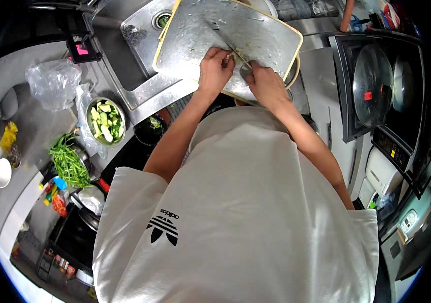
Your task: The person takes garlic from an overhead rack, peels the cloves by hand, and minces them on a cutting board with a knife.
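Observation:
A silvery cutting board [185,48] with a yellow edge lies across the sink's corner and the counter, wet and dotted with small green scraps. My right hand [267,85] is closed round the handle of a kitchen knife [241,57]. Its blade points away and to the left over the board. On the board, my left hand [214,73] has its fingers curled beside the blade, pressing on small pale food pieces [232,54]. The fingers partly hide these pieces, so their kind is unclear.
Left of the board is a metal sink [135,65]. A bowl of cut green vegetable chunks [105,121], long green stalks [70,161] and a plastic bag [54,83] stand on the left counter. A glass lid [373,86] is at right.

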### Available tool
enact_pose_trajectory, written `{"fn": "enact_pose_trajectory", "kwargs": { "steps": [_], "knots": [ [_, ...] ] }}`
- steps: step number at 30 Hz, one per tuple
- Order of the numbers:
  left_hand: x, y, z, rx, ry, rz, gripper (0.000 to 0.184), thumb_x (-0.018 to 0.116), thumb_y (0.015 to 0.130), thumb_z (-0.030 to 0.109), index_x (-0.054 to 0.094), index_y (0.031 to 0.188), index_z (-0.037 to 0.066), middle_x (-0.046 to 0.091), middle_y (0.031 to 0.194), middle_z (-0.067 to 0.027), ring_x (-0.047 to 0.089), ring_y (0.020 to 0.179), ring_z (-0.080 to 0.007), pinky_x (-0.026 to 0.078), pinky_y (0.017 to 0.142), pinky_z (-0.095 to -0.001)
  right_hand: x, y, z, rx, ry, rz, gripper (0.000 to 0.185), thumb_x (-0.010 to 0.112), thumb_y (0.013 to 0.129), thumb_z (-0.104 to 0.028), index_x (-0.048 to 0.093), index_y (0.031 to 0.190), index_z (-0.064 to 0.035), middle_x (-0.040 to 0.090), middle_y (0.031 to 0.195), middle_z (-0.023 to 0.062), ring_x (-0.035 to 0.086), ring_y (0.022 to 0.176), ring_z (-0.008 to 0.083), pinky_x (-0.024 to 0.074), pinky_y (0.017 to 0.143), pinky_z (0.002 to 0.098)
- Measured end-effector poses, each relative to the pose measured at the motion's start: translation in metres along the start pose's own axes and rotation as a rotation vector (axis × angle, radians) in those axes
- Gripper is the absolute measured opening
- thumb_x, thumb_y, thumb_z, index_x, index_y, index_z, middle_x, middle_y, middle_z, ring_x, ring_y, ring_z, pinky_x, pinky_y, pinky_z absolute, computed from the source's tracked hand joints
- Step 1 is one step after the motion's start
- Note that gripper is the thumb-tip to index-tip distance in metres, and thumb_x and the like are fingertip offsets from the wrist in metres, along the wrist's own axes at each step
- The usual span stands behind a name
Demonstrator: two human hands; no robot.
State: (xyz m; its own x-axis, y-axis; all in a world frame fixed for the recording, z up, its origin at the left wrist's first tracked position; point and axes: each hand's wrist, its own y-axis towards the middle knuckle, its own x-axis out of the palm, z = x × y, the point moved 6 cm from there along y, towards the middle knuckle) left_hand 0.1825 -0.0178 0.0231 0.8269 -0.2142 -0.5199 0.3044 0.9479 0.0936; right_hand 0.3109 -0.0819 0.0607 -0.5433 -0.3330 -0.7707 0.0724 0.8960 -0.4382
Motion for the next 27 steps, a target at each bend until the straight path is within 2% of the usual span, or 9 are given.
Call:
{"fn": "enact_pose_trajectory", "kwargs": {
  "steps": [1,6,14,17,19,20,22,23,27],
  "knots": [
    [-0.002,-0.002,0.004,0.066,0.020,0.024,0.011,0.067,0.075,0.001,0.070,0.085,-0.001,0.064,0.088,-0.0154,0.064,0.068,-0.0320,0.053,0.065,-0.0378,-0.005,-0.004,-0.005,0.008,0.011,0.004,0.025,0.051,0.088,-0.015,0.058,0.104,0.0019,0.065,0.085,0.0284,0.064,0.084,0.0449,0.0511,0.079,0.0523],
    [0.004,-0.003,-0.004,0.148,0.053,0.042,0.010,0.067,0.075,-0.001,0.070,0.084,0.000,0.064,0.089,-0.0146,0.064,0.071,-0.0329,0.053,0.067,-0.0382,0.011,0.003,0.005,-0.012,-0.024,-0.006,0.024,0.051,0.088,-0.015,0.059,0.104,0.0016,0.065,0.085,0.0283,0.064,0.082,0.0452,0.0511,0.079,0.0525],
    [0.005,-0.004,-0.006,0.121,0.048,0.023,0.012,0.064,0.076,0.000,0.070,0.086,-0.002,0.066,0.091,-0.0170,0.065,0.077,-0.0341,0.053,0.070,-0.0387,0.018,0.006,0.008,-0.024,-0.024,0.018,0.024,0.052,0.088,-0.016,0.057,0.104,0.0009,0.065,0.083,0.0276,0.064,0.083,0.0452,0.0506,0.078,0.0537],
    [0.003,-0.008,-0.001,0.015,0.055,-0.007,0.014,0.065,0.075,0.000,0.069,0.089,-0.001,0.065,0.093,-0.0157,0.064,0.083,-0.0333,0.052,0.074,-0.0388,0.017,0.010,0.010,-0.044,-0.028,0.068,0.025,0.053,0.088,-0.017,0.056,0.105,0.0014,0.065,0.083,0.0284,0.064,0.083,0.0456,0.0502,0.079,0.0535],
    [0.002,-0.017,0.016,0.296,0.118,0.038,0.019,0.067,0.074,0.001,0.067,0.093,0.001,0.063,0.098,-0.0138,0.060,0.092,-0.0318,0.050,0.081,-0.0388,0.010,0.011,0.014,-0.042,0.035,0.060,0.026,0.054,0.087,-0.017,0.055,0.105,0.0018,0.064,0.083,0.0290,0.063,0.083,0.0461,0.0498,0.079,0.0536],
    [0.003,-0.018,0.015,0.294,0.120,0.043,0.019,0.067,0.074,0.001,0.067,0.093,0.001,0.063,0.098,-0.0138,0.060,0.092,-0.0318,0.050,0.081,-0.0388,0.007,0.012,0.015,-0.042,0.098,0.046,0.026,0.055,0.087,-0.017,0.054,0.105,0.0021,0.064,0.082,0.0295,0.063,0.083,0.0465,0.0493,0.079,0.0537],
    [0.018,-0.026,0.021,0.389,0.076,-0.164,0.022,0.068,0.074,0.002,0.067,0.095,0.002,0.061,0.102,-0.0125,0.057,0.098,-0.0314,0.048,0.085,-0.0394,0.002,0.011,0.017,-0.040,0.125,0.061,0.026,0.055,0.087,-0.016,0.055,0.105,0.0025,0.064,0.082,0.0300,0.062,0.083,0.0468,0.0489,0.079,0.0539],
    [0.021,-0.028,0.023,0.423,0.116,-0.154,0.021,0.067,0.073,0.003,0.067,0.095,0.002,0.061,0.100,-0.0091,0.057,0.094,-0.0291,0.048,0.085,-0.0384,-0.002,0.010,0.018,-0.034,0.152,0.082,0.025,0.055,0.086,-0.015,0.055,0.104,0.0029,0.063,0.082,0.0305,0.062,0.083,0.0471,0.0484,0.078,0.0540],
    [0.030,-0.029,0.021,0.469,0.159,-0.164,0.021,0.066,0.074,0.003,0.067,0.095,0.003,0.061,0.099,-0.0091,0.057,0.094,-0.0297,0.048,0.085,-0.0390,-0.011,0.009,0.020,-0.045,0.145,0.135,0.025,0.055,0.086,-0.014,0.055,0.104,0.0030,0.063,0.080,0.0306,0.062,0.083,0.0471,0.0479,0.076,0.0543]
  ]
}}
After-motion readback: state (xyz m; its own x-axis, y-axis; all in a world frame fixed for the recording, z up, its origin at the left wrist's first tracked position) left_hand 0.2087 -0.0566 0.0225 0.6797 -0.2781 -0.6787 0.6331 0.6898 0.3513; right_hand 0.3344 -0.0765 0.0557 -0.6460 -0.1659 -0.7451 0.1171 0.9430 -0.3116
